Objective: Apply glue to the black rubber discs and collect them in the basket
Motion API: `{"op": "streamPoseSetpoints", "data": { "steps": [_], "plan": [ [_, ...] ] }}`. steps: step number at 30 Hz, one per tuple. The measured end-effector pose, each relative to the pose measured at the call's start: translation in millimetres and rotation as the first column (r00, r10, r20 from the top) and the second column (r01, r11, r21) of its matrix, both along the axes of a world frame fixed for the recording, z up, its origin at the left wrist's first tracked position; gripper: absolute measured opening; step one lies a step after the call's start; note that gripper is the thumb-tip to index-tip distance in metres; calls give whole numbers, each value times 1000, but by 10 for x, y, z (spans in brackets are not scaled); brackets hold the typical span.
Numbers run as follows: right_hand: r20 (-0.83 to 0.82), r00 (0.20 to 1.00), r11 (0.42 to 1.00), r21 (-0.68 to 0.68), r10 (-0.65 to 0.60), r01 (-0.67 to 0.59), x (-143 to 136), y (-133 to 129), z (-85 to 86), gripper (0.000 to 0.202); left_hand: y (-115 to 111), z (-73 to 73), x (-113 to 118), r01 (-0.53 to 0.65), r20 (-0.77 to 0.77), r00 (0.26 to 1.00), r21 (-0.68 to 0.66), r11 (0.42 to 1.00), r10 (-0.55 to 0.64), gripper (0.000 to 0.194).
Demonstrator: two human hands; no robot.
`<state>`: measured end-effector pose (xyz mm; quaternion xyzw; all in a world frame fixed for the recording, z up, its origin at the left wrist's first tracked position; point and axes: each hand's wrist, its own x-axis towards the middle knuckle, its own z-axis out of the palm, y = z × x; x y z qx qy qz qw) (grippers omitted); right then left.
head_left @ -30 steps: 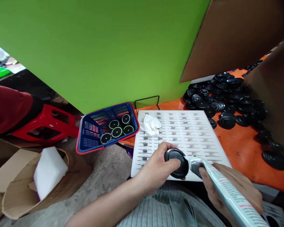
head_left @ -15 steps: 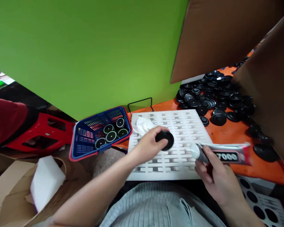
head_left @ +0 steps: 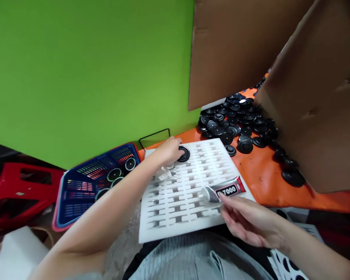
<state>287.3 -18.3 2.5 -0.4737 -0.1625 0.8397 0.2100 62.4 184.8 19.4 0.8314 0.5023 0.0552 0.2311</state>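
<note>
My left hand (head_left: 169, 151) reaches to the far left part of a white slotted foam tray (head_left: 189, 179). Its fingers are closed on a black round disc (head_left: 184, 154), which stays low over the tray. Beside that wrist lies a crumpled white tissue (head_left: 165, 174), partly covered by the arm. My right hand (head_left: 247, 221) is at the tray's near right corner. Its thumb presses on a grey and red glue tube (head_left: 230, 190) marked 7000, cap pointing left. The tube is low over the tray; whether it touches the foam I cannot tell. The fingers below are loosely curled.
A blue basket (head_left: 64, 194) with several ringed discs stands at the left. Many black discs (head_left: 245, 144) are piled on the orange surface (head_left: 251, 171). Cardboard (head_left: 306, 116) and a green panel (head_left: 90, 77) rise behind. A red stool (head_left: 26, 190) is far left.
My left hand has carried the black disc away from me to the tray's far left. The glue tube is lower and turned, and my right hand has come over the tray. The view has shifted right.
</note>
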Motion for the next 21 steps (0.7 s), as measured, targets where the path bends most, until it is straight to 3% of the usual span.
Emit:
{"op": "streamPoseSetpoints", "data": {
  "steps": [2, 3, 4, 5, 6, 7, 10, 12, 14, 17, 21],
  "plan": [
    [164, 984, 976, 192, 71, -102, 255, 119, 105, 44, -74, 75, -73, -19, -4, 1000, 44, 999, 19, 40],
    [337, 941, 919, 363, 23, -152, 402, 246, 126, 39, -126, 123, -102, -25, 0, 1000, 62, 998, 25, 43],
    [555, 815, 794, 567, -170, -220, 546, 412, 113, 38, -186, 176, -124, -29, 3, 1000, 77, 997, 28, 44],
    [702, 597, 670, 660, -389, -340, 675, 605, 64, 35, -252, 227, -141, -31, 13, 999, 88, 996, 30, 43],
    [723, 488, 633, 679, -489, -371, 779, 808, -17, 28, -324, 275, -156, -35, 35, 999, 95, 995, 32, 42],
    [724, 446, 611, 687, -526, -393, 850, 1005, -124, 24, -403, 316, -172, -38, 72, 997, 93, 995, 31, 40],
    [722, 427, 551, 691, -544, -468, 887, 1426, -490, 15, -669, 382, -252, -67, 254, 966, 58, 996, 50, 35],
    [716, 424, 526, 697, -555, -487, 849, 1529, -672, 18, -863, 384, -335, -100, 365, 926, -6, 995, 95, 32],
    [703, 404, 524, 708, -585, -473, 852, 1526, -749, 24, -1054, 372, -417, -134, 443, 878, -135, 982, 181, 28],
    [661, 357, 539, 748, -660, -388, 945, 1409, -664, 21, -1292, 335, -467, -127, 533, 763, -432, 893, 366, 25],
    [561, 380, 504, 828, -736, -247, 831, 1053, -318, 33, -1490, 221, -262, 92, 638, 501, -712, 696, 586, 39]
  ]
}}
